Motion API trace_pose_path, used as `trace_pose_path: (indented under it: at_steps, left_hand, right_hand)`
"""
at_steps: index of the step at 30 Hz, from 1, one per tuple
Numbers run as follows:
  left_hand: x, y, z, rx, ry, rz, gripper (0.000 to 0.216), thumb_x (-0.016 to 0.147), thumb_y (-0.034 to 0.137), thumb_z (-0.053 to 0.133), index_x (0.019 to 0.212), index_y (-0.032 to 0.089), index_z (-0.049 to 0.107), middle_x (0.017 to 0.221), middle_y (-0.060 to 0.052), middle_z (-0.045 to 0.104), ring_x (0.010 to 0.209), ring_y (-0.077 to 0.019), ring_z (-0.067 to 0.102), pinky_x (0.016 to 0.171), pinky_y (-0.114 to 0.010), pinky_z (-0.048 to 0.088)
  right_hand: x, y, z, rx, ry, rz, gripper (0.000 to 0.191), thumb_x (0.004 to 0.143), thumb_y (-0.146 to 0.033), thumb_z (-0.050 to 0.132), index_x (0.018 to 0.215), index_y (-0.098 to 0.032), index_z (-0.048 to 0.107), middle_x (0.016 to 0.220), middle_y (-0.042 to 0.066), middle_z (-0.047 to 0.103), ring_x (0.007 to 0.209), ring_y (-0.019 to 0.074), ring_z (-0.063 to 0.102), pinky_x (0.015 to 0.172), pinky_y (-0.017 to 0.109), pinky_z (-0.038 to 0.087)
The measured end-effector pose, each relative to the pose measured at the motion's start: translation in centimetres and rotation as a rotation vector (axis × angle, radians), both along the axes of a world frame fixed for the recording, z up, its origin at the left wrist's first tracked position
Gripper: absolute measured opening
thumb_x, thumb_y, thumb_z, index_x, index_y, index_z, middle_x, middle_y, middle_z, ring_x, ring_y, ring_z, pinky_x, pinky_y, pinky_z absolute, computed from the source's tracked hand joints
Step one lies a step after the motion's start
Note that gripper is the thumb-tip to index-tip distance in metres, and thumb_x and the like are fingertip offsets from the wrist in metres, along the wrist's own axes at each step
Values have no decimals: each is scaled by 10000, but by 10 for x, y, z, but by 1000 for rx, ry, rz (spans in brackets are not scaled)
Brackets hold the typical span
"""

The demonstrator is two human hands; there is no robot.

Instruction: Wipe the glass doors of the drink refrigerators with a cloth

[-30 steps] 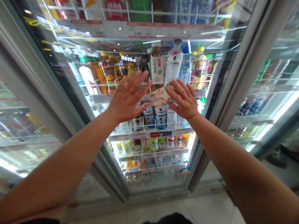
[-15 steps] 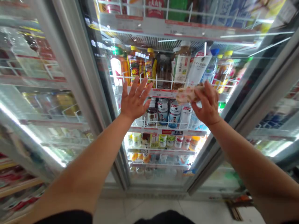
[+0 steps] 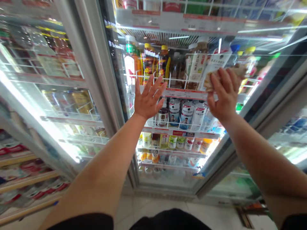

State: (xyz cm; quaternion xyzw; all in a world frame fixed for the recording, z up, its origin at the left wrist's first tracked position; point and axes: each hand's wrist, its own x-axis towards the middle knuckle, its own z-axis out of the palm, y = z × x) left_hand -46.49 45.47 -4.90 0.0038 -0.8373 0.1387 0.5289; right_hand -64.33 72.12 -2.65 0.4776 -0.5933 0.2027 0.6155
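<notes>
My left hand (image 3: 148,100) is spread flat against the glass door (image 3: 168,183) of a drinks fridge, with nothing in it. To its right, my right hand (image 3: 224,92) presses a crumpled, light patterned cloth (image 3: 240,70) to the same glass. The fingers lie over the cloth, which sticks out on both sides of them. Behind the glass stand bottles with yellow caps (image 3: 163,62), a tea bottle with a pale label (image 3: 196,65) and white-and-blue bottles (image 3: 186,113).
Metal door frames (image 3: 105,64) run down both sides of this pane. More fridge shelves with bottles (image 3: 72,99) are at the left. Wooden shelves with red packages (image 3: 31,191) stand at the lower left. Pale floor tiles (image 3: 124,207) lie below, and a brown wooden object (image 3: 244,217) is at the lower right.
My right hand has moved up and right over the glass with the cloth, its fingers now flatter over it. My left hand stays spread on the pane. The whole view has shifted slightly.
</notes>
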Motion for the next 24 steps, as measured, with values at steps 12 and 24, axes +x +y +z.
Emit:
trace_pose_path:
  at_steps: [12, 24]
  left_hand:
    - [0, -2, 0, 24, 4, -56, 598, 990, 458, 417, 1566, 337, 311, 1633, -22, 305, 1557, -257, 128, 1250, -578, -131]
    - [-3, -6, 2, 44, 6, -122, 619, 981, 436, 439, 1575, 352, 288, 1642, -9, 278, 1558, -264, 116, 1241, -579, -161]
  right_hand:
    - [14, -3, -30, -34, -59, -91, 521, 978, -270, 546, 1495, -293, 489, 1429, 71, 598, 1299, 332, 525, 1073, 539, 402]
    - [15, 6, -69, -4, -104, -148, 481, 974, -282, 546, 1454, -290, 538, 1349, 69, 654, 1279, 301, 536, 1068, 498, 375]
